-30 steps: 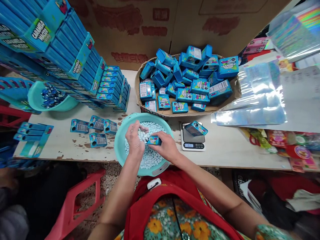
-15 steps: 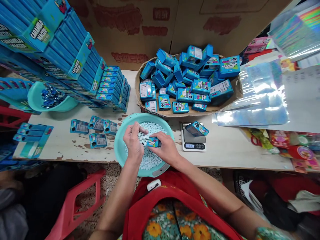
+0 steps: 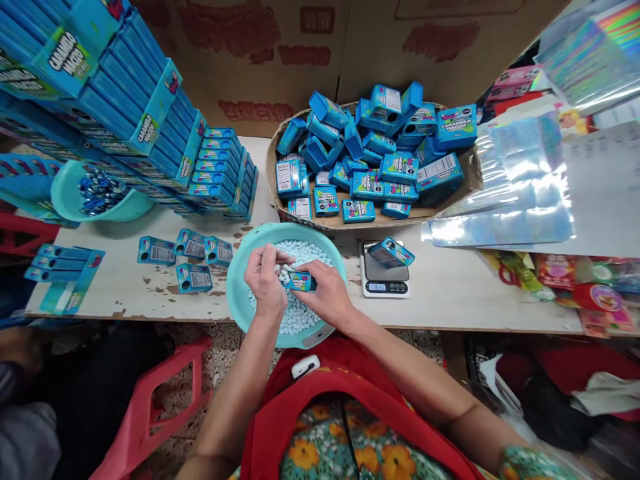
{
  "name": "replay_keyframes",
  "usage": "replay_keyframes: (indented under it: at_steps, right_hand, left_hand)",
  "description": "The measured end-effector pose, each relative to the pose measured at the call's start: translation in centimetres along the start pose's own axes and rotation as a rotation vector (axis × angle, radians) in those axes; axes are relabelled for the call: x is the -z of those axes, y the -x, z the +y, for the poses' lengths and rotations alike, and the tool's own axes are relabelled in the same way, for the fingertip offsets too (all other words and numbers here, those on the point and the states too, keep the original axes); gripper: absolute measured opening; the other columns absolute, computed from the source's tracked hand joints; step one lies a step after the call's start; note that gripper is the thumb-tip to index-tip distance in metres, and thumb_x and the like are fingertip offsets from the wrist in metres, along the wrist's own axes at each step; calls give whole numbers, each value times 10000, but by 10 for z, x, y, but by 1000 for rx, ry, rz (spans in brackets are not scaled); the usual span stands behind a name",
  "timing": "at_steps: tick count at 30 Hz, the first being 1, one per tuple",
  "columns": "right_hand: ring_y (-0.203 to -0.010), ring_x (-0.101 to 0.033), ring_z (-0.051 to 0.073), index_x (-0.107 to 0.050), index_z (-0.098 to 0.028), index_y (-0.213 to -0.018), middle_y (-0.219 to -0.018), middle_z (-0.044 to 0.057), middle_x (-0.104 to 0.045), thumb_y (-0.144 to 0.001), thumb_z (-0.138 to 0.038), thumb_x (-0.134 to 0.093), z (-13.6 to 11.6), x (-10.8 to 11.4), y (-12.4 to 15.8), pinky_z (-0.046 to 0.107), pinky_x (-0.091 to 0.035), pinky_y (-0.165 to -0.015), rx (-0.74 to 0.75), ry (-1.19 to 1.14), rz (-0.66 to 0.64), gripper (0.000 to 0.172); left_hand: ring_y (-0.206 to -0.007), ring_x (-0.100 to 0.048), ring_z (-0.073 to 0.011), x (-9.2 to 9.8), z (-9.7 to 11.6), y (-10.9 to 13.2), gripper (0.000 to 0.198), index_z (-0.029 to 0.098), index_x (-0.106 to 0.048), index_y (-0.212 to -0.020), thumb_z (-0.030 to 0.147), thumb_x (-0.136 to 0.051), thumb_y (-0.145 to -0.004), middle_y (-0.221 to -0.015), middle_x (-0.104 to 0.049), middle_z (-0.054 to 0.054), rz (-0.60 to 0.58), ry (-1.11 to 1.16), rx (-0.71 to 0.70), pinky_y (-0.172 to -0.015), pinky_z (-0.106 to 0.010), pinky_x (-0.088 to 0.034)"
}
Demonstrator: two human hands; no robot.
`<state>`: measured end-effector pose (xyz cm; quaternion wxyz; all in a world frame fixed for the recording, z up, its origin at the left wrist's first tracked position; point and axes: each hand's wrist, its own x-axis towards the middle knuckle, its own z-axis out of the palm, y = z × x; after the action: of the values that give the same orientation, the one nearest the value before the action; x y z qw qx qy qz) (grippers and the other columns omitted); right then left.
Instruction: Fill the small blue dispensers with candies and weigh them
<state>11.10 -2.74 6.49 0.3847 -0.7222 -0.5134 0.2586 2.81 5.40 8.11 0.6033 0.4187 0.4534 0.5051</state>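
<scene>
A turquoise bowl [image 3: 239,267] of small pale candies [image 3: 300,320] stands in front of me. Over it, my right hand [image 3: 327,291] grips a small blue candy box [image 3: 303,281] lying on its side, with its end turned to the left. My left hand [image 3: 267,280] is curled around some of the pale candies [image 3: 285,272], held up against that end of the box. Whether the box's end is open is hidden by the fingers. To the right, another blue box [image 3: 391,253] rests tilted on a digital scale [image 3: 386,289] with a lit display.
Behind the bowl is a cardboard tray [image 3: 330,225] heaped with blue boxes. Several boxes [image 3: 194,278] lie left, before tall stacked displays [image 3: 150,127]. A second bowl [image 3: 63,193] holds dark blue wrapped pieces. Shiny sheets [image 3: 520,187] lie right. Another person's hand [image 3: 20,350] shows far left.
A white flap or strip seen between my hands no longer shows. More of the box's printed face is visible. Both hands stay over the bowl, and the whole view has shifted slightly.
</scene>
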Motion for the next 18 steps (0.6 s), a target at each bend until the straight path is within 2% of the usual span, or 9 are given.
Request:
replay_keyframes:
  at_steps: [4, 8, 10, 12, 13, 15, 18]
  right_hand:
    - [-938, -614, 236, -636, -212, -997, -953, 44, -671, -700, -192, -724, -1, 0, 0, 350, -462, -824, 16, -31, 12, 310]
    - [-933, -616, 229, -643, -207, -990, -953, 40, -668, -690, -174, -746, 9, -6, -4, 347, -466, -820, -4, -98, 19, 319]
    - [-923, -616, 225, -647, -205, -983, -946, 38, -665, -680, -175, -762, 17, -7, -6, 349, -468, -823, -6, -143, 14, 326]
    - [-916, -617, 216, -646, -205, -981, -941, 34, -660, -674, -189, -777, 25, -3, -5, 345, -472, -830, 1, -212, 23, 334]
    - [-919, -618, 210, -645, -208, -987, -948, 32, -658, -677, -199, -781, 28, 1, -4, 341, -473, -837, 3, -251, 32, 339]
    - [-948, -615, 202, -640, -219, -1010, -985, 32, -654, -698, -227, -777, 31, 13, 1, 336, -471, -858, -1, -311, 59, 341]
    - [-950, -615, 197, -641, -232, -1015, -990, 28, -650, -714, -259, -773, 29, 33, 8, 332, -474, -858, -8, -322, 106, 330]
  left_hand:
    - [-548, -574, -107, -2, 3, 0, 282, 165, -535, -744, 428, -590, -827, -651, -559, 14, 4, 34, 22, -536, -231, -472]
    - [-535, -569, -113, -2, 5, 0, 317, 156, -566, -690, 437, -569, -838, -639, -557, -7, -149, 58, 90, -518, -236, -454]
    - [-535, -567, -117, 5, 3, -5, 362, 153, -570, -649, 462, -555, -838, -638, -558, -17, -207, 54, 112, -525, -244, -454]
    - [-546, -564, -125, 19, -5, -17, 403, 160, -569, -642, 506, -521, -842, -649, -564, -22, -170, 15, 108, -552, -263, -465]
    - [-568, -569, -136, 28, -11, -25, 415, 165, -574, -651, 526, -504, -842, -657, -572, -27, -139, -56, 100, -580, -280, -477]
    - [-688, -597, -183, 44, -32, -42, 391, 175, -604, -683, 530, -522, -823, -713, -609, -47, -143, -339, 43, -694, -338, -499]
    - [-1003, -570, -255, 47, -74, -54, 253, 190, -663, -821, 431, -592, -793, -951, -656, -88, -305, -840, -158, -937, -413, -423]
